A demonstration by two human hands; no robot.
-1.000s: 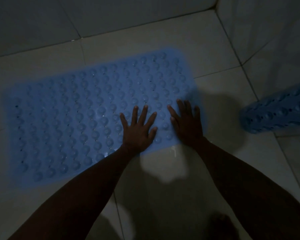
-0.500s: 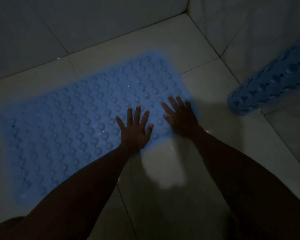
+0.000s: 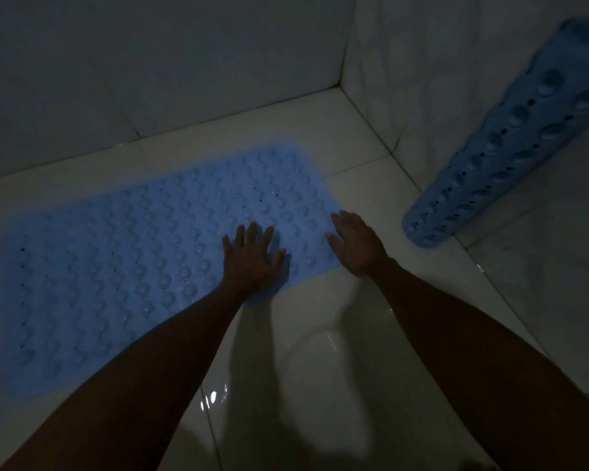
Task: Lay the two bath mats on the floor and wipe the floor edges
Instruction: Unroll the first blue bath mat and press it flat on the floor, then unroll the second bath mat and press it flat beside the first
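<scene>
1. Two blue bath mats: a flat mat (image 3: 143,260) spread on the floor (image 3: 320,351), and a rolled mat (image 3: 510,158) leaning up by the right wall (image 3: 439,79).
2. Two hands. The left hand (image 3: 252,260) lies palm down on the flat mat near its right end, fingers (image 3: 251,232) straight and spread, grasping nothing.
3. The right hand (image 3: 357,243) sits at the flat mat's right edge, fingers relaxed; cannot tell if it touches mat or floor.
4. The flat mat's far long edge runs near the back wall (image 3: 150,62) with a strip of tile between. Bare floor lies between its right end and the rolled mat.
5. Bare wet-looking floor lies on the near side of the mat, between the forearms.
6. The rolled mat's upper end is cut off by the frame. Lighting is dim; the flat mat's left end is murky.
</scene>
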